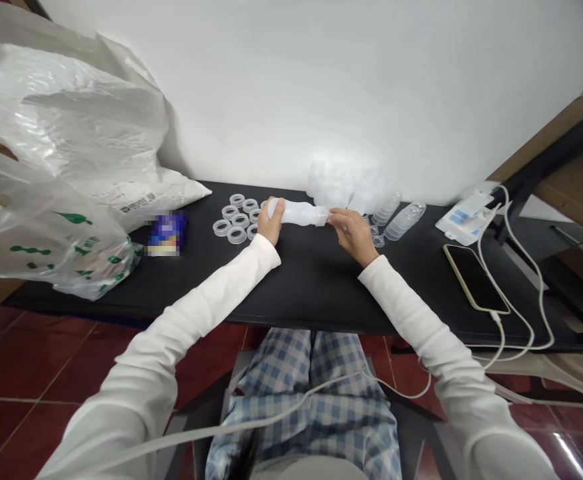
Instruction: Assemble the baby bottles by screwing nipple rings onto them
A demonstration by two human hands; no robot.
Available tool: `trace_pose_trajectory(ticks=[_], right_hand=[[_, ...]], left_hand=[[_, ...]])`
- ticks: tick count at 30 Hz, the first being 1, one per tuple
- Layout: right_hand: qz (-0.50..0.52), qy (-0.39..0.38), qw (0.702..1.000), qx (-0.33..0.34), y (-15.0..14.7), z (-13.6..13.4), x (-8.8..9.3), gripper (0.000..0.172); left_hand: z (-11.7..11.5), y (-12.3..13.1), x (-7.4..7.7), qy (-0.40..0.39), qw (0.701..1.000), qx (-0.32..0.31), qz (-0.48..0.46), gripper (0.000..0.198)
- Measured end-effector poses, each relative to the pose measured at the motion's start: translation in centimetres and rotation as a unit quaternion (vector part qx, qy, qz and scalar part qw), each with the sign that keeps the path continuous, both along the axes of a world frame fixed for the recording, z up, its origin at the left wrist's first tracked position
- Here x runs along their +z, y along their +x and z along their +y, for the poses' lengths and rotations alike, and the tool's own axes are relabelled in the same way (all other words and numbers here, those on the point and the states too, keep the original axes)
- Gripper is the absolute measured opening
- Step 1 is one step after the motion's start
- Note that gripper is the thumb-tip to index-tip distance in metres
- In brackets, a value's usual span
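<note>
One bottle (pixel 299 213) held endwise: left hand (pixel 271 227) wraps base, right hand (pixel 354 233) apparently pinches neck.

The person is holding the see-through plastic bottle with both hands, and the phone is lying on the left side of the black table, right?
Not quite. The left hand and right hand do hold the plastic bottle, but the phone lies on the right side of the black table, plugged into a white cable. The head view shows it.
</note>
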State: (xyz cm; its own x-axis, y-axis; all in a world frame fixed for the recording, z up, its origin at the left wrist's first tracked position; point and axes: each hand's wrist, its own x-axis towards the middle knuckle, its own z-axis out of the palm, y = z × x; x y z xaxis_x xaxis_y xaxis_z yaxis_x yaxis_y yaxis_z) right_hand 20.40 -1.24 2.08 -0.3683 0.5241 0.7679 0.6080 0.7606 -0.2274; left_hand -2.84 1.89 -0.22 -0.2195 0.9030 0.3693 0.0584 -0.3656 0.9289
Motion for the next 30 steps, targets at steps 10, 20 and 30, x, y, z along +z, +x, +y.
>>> trace_pose_trajectory(ticks=[10,20,30], right_hand=[[-0.002,-0.035,0.998,-0.048,-0.2,-0.1,0.1,0.038],[-0.069,-0.057,0.992,-0.094,-0.4,-0.3,0.3,0.049],[-0.058,-0.027,0.998,-0.011,-0.6,-0.4,0.2,0.048]], left_hand=[[-1.1,0.3,1.3,-0.051,0.995,-0.058,-0.058,0.071],[-1.0,0.0,0.8,-0.020,0.999,-0.039,-0.019,0.058],[-0.6,0.2,0.7,-0.031,0.999,-0.025,-0.021,0.052]])
